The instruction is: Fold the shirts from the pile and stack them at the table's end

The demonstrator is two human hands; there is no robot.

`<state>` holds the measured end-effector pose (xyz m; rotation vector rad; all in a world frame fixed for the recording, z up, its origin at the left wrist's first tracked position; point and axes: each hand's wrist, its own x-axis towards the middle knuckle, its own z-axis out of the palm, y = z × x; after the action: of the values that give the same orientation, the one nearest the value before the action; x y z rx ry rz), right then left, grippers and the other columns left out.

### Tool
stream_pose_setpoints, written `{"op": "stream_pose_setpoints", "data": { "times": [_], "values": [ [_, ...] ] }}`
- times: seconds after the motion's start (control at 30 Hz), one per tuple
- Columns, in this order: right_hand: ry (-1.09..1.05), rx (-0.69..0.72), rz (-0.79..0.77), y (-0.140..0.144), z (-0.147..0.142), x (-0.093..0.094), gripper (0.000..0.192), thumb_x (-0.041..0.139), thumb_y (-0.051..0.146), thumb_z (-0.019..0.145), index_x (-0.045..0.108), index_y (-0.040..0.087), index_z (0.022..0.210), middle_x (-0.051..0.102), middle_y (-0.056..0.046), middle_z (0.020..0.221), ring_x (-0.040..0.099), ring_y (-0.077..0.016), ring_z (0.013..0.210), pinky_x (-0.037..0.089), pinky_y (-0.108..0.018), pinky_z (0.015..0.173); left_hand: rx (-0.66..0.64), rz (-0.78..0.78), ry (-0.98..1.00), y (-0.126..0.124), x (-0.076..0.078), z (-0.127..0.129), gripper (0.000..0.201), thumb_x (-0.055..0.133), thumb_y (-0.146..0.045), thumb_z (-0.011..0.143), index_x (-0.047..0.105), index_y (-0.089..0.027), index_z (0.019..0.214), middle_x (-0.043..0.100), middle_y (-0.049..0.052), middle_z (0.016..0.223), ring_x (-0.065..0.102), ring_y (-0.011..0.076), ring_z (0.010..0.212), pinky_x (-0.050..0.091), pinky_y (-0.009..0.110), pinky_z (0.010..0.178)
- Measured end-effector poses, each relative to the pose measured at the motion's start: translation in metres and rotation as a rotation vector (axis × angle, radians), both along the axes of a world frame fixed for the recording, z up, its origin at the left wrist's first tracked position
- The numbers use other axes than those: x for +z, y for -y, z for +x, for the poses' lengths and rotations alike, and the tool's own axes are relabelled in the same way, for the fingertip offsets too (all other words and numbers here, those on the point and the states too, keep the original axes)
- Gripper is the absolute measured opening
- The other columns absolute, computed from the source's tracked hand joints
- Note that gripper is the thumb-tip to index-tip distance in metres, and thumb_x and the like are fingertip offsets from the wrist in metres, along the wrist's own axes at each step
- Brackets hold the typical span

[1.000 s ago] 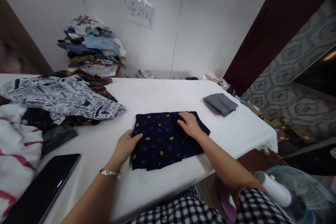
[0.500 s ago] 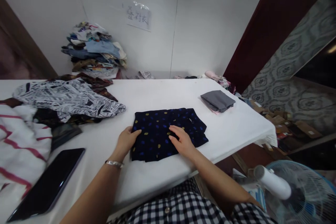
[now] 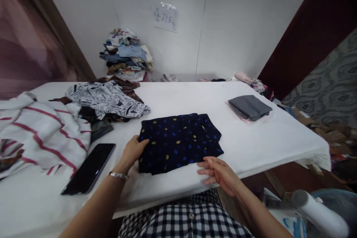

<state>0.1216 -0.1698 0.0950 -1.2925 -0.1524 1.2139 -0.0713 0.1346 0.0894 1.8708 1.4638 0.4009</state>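
A dark navy folded shirt with blue and yellow spots lies flat on the white table in front of me. My left hand grips its left edge, thumb on top and the other fingers partly hidden along the side. At the shirt's near right edge, my right hand is open, its fingers apart and holding nothing. I cannot tell whether its fingertips touch the cloth. A grey folded garment with a bit of pink under it rests farther right.
To the left lie a black phone, a white garment with red stripes and a black-and-white printed garment. A tall clothes pile stands against the wall. Past the table's right edge is a fan.
My right hand has lifted off the shirt's middle and moved right and toward me, beyond its near edge. The left hand stays at the left edge. The view has turned left.
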Motion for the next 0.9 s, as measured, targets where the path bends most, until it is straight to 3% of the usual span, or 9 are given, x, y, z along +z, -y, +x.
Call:
{"op": "stream_pose_setpoints", "data": {
  "times": [0.13, 0.27, 0.33, 0.4, 0.53, 0.63, 0.73, 0.8, 0.9],
  "values": [
    [-0.036, -0.035, -0.021, 0.002, 0.001, 0.003, 0.036, 0.073, 0.042, 0.076, 0.058, 0.019, 0.1, 0.072, -0.014, 0.107, 0.072, -0.0255, 0.092, 0.058, -0.03, 0.058, -0.109, 0.023, -0.079, -0.006, 0.014, -0.006, 0.046, 0.063, -0.057, 0.067, 0.064, -0.018, 0.093, 0.071, 0.008, 0.078, 0.068, 0.0296, 0.076, 0.046, 0.034, 0.063],
    [-0.108, -0.055, -0.043, 0.009, 0.007, 0.006, 0.035, 0.068, 0.042, 0.082, 0.059, 0.017, 0.104, 0.069, -0.017, 0.115, 0.07, -0.0266, 0.099, 0.059, -0.031, 0.062, -0.113, 0.244, -0.181, -0.022, 0.036, 0.003, 0.065, 0.051, -0.061, 0.078, 0.057, -0.014, 0.123, 0.07, 0.016, 0.108, 0.065, 0.0327, 0.1, 0.049, 0.037, 0.081],
    [-0.154, -0.034, -0.047, 0.01, 0.007, 0.008, 0.035, 0.066, 0.044, 0.084, 0.06, 0.015, 0.104, 0.067, -0.018, 0.119, 0.068, -0.027, 0.104, 0.058, -0.03, 0.063, -0.212, 0.368, -0.171, -0.031, 0.043, 0.023, 0.063, 0.051, -0.057, 0.081, 0.055, -0.014, 0.127, 0.064, 0.017, 0.124, 0.061, 0.0325, 0.113, 0.046, 0.038, 0.093],
    [-0.202, -0.004, -0.031, 0.005, 0.005, 0.009, 0.035, 0.065, 0.044, 0.085, 0.061, 0.013, 0.101, 0.066, -0.019, 0.121, 0.066, -0.0275, 0.11, 0.058, -0.03, 0.066, -0.415, 0.428, -0.121, -0.038, 0.045, 0.053, 0.061, 0.058, -0.051, 0.079, 0.055, -0.015, 0.128, 0.057, 0.017, 0.135, 0.053, 0.0316, 0.124, 0.039, 0.036, 0.104],
    [-0.25, -0.007, 0.051, -0.022, -0.006, 0.01, 0.033, 0.072, 0.038, 0.079, 0.06, 0.016, 0.101, 0.066, -0.014, 0.12, 0.065, -0.0261, 0.11, 0.058, -0.037, 0.079, -0.719, 0.26, -0.12, -0.048, 0.038, 0.118, 0.071, 0.072, -0.041, 0.067, 0.053, -0.016, 0.131, 0.044, 0.016, 0.149, 0.039, 0.0306, 0.138, 0.027, 0.034, 0.113],
    [-0.184, -0.093, 0.078, -0.048, -0.018, 0.003, 0.052, 0.08, 0.03, 0.069, 0.055, 0.022, 0.115, 0.067, -0.008, 0.111, 0.067, -0.0223, 0.098, 0.058, -0.042, 0.082, -0.743, 0.133, -0.171, -0.053, 0.032, 0.15, 0.075, 0.08, -0.039, 0.053, 0.061, -0.017, 0.122, 0.056, 0.018, 0.138, 0.051, 0.0345, 0.127, 0.038, 0.037, 0.105],
    [-0.025, -0.11, 0.126, -0.072, -0.027, -0.015, 0.074, 0.082, 0.028, 0.063, 0.048, 0.027, 0.128, 0.065, -0.004, 0.103, 0.067, -0.0204, 0.091, 0.058, -0.043, 0.081, -0.722, 0.064, -0.193, -0.06, 0.027, 0.169, 0.058, 0.084, -0.036, 0.044, 0.071, -0.017, 0.097, 0.071, 0.017, 0.114, 0.062, 0.0364, 0.11, 0.045, 0.039, 0.094],
    [0.157, -0.082, 0.158, -0.088, -0.026, -0.03, 0.07, 0.081, 0.026, 0.06, 0.053, 0.026, 0.124, 0.065, -0.004, 0.102, 0.065, -0.0218, 0.095, 0.056, -0.042, 0.083, -0.689, 0.021, -0.181, -0.068, 0.025, 0.175, 0.04, 0.084, -0.033, 0.043, 0.073, -0.018, 0.079, 0.075, 0.014, 0.097, 0.066, 0.0354, 0.101, 0.048, 0.038, 0.089],
    [0.489, -0.044, 0.147, -0.119, -0.009, -0.043, 0.048, 0.075, 0.022, 0.061, 0.063, 0.023, 0.107, 0.067, -0.004, 0.097, 0.064, -0.0226, 0.097, 0.053, -0.042, 0.09, -0.585, -0.013, -0.098, -0.084, 0.023, 0.178, 0.024, 0.082, -0.029, 0.045, 0.07, -0.019, 0.063, 0.075, 0.011, 0.081, 0.067, 0.0347, 0.094, 0.048, 0.037, 0.084]
  ]
}}
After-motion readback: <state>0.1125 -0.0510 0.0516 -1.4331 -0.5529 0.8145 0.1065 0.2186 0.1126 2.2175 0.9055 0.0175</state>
